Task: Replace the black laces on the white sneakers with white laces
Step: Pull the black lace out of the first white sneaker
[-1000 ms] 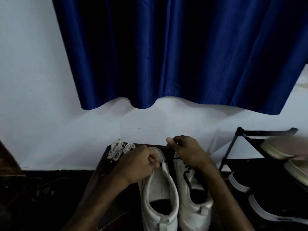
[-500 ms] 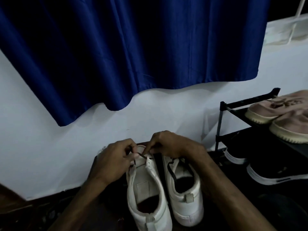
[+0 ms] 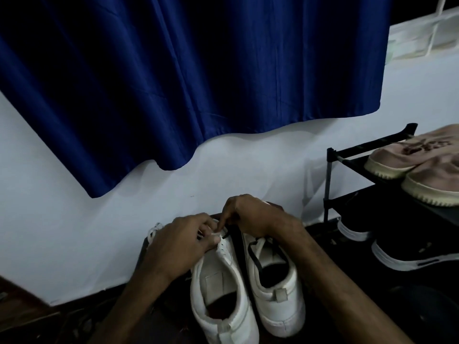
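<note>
Two white sneakers stand side by side on a dark stool, heels toward me. My left hand [image 3: 185, 240] grips the front eyelet edge of the left sneaker [image 3: 219, 289]. My right hand [image 3: 253, 218] pinches a black lace [image 3: 226, 235] at that sneaker's front eyelets. The right sneaker [image 3: 275, 294] still carries a black lace [image 3: 254, 255] threaded through it. A bundle of white laces [image 3: 152, 233] lies behind my left hand, mostly hidden.
A blue curtain [image 3: 198, 83] hangs over the white wall ahead. At the right stands a black shoe rack [image 3: 330, 175] with pinkish shoes [image 3: 407, 157] on top and black sneakers [image 3: 409, 254] below. The dark floor lies at the lower left.
The view has swung right and tilted. My right hand has come over from the right sneaker to the left sneaker's front eyelets and now pinches the black lace there.
</note>
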A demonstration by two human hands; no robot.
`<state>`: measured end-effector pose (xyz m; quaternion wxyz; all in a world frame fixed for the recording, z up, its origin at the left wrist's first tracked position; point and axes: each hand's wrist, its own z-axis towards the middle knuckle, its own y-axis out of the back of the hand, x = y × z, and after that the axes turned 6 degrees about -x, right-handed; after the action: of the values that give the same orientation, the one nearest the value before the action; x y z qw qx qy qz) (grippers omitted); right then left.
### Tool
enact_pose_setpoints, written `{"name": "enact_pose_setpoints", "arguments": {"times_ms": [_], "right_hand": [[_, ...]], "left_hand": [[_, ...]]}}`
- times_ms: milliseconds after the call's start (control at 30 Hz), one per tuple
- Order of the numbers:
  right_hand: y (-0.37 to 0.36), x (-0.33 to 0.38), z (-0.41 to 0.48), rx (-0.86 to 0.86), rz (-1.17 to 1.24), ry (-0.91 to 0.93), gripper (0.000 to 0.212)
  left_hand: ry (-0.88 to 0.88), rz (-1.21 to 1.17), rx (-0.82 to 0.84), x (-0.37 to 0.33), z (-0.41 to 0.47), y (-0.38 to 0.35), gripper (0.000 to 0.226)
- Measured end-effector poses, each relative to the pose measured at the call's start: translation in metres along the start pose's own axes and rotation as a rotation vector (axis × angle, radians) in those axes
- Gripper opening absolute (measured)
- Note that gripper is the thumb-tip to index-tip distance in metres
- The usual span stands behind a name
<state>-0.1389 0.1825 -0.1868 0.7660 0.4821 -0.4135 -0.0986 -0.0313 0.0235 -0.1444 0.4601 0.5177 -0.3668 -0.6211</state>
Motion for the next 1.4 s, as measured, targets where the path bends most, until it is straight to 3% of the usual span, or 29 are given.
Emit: {"name": "enact_pose_setpoints", "arguments": {"times_ms": [167, 333, 400, 533, 633, 733, 867, 967, 1133, 1267, 1333, 1400], "right_hand": [[-0.003, -0.007, 0.005, -0.012, 0.024, 0.000, 0.050], [-0.006, -0.011, 0.006, -0.013, 0.049, -0.007, 0.044], [-0.006, -0.011, 0.004, -0.006, 0.058, -0.022, 0.041], [-0.002, -0.012, 0.000, -0.004, 0.072, -0.041, 0.036], [-0.002, -0.009, 0.000, -0.006, 0.077, -0.053, 0.039], [-0.002, -0.010, 0.000, -0.015, 0.081, -0.056, 0.046], [-0.003, -0.010, 0.000, -0.005, 0.064, -0.053, 0.048], [-0.004, -0.009, 0.000, 0.017, 0.039, -0.048, 0.050], [0.001, -0.007, 0.002, 0.044, 0.028, -0.067, 0.061], [0.003, -0.003, -0.001, 0.094, -0.012, -0.067, 0.069], [0.004, 0.000, -0.002, 0.099, -0.023, -0.062, 0.069], [0.006, 0.002, -0.004, 0.099, -0.025, -0.058, 0.064]], "left_hand": [[0.012, 0.050, 0.064, 0.001, 0.008, -0.002, 0.008], [-0.043, 0.166, 0.001, 0.008, 0.007, -0.009, 0.010], [-0.002, 0.202, -0.119, 0.017, 0.006, 0.000, 0.011], [0.257, 0.071, -0.338, 0.052, 0.003, 0.031, 0.011], [0.302, 0.173, -0.258, 0.062, -0.007, 0.032, 0.015], [0.110, 0.055, -0.186, 0.033, -0.008, 0.025, 0.012], [-0.007, 0.031, 0.077, 0.001, 0.004, 0.007, 0.019], [0.006, 0.089, 0.013, 0.000, 0.005, -0.003, 0.009], [-0.051, 0.226, -0.133, 0.006, 0.001, 0.001, 0.010], [0.138, 0.154, -0.381, 0.032, -0.005, 0.021, 0.008], [0.256, 0.125, -0.340, 0.044, -0.008, 0.021, 0.010], [0.204, 0.143, -0.212, 0.042, -0.010, 0.013, 0.005]]}}
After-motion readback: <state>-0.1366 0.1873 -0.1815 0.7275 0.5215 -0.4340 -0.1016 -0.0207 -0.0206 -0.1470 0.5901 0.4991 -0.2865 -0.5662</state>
